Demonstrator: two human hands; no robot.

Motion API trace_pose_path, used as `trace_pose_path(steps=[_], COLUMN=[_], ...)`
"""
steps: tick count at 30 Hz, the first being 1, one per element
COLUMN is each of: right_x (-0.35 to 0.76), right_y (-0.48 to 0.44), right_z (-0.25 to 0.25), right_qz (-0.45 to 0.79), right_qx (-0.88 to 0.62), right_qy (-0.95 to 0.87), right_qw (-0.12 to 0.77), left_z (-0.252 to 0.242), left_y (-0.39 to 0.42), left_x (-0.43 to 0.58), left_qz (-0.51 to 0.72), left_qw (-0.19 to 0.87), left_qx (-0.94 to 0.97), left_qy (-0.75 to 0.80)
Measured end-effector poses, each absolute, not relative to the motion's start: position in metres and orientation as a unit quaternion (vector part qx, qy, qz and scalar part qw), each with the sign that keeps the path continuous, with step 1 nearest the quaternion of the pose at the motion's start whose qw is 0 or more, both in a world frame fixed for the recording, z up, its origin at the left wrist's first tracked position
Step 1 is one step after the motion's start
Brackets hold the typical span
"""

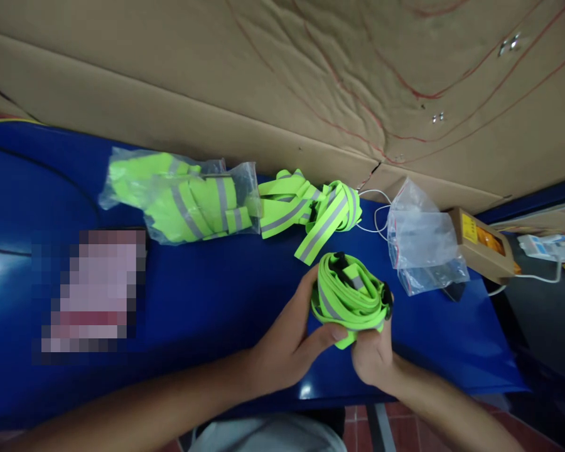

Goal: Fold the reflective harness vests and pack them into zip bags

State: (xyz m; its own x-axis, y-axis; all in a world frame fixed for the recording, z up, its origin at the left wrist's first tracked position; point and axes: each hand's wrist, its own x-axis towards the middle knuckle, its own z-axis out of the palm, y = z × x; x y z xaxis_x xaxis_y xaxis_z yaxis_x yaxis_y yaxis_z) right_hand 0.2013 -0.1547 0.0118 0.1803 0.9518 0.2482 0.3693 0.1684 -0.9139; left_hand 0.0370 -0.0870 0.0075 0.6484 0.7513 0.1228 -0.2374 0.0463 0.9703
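Between both hands, above the front part of the blue table, is a rolled neon-green reflective strap (353, 301) with grey stripes and black buckles. My left hand (294, 339) wraps the roll's left side, its thumb lying across the near edge. My right hand (374, 355) grips the near right side, close to a black buckle; part of its fingers is hidden behind the roll. Just beyond them lies a loose bundle of similar green straps (311, 207), one end pointing toward me. Left of that bundle, clear plastic bags (188, 201) hold more folded green straps.
Empty-looking clear zip bags (421, 238) lie at the right, beside a brown cardboard box (483, 245) with a yellow label. A blurred-out flat object (98, 282) rests on the blue table (207, 301) at left. Cardboard (169, 81) with red lines rises behind. A white cable runs near the bags.
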Motion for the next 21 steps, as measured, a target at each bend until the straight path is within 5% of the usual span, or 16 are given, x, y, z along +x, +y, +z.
trace_pose_path(steps=[11, 21], right_x=[0.21, 0.206], right_y=[-0.141, -0.127], right_z=[-0.006, 0.021], right_qz=[0.59, 0.607], right_qx=[-0.55, -0.542], right_qy=[-0.403, -0.36], right_qw=[0.432, 0.455], left_z=[0.013, 0.016], left_y=[-0.071, -0.057], left_x=[0.048, 0.041], left_qz=[0.371, 0.387], left_qw=[0.746, 0.714], left_qx=[0.477, 0.496], left_qy=[0.28, 0.308])
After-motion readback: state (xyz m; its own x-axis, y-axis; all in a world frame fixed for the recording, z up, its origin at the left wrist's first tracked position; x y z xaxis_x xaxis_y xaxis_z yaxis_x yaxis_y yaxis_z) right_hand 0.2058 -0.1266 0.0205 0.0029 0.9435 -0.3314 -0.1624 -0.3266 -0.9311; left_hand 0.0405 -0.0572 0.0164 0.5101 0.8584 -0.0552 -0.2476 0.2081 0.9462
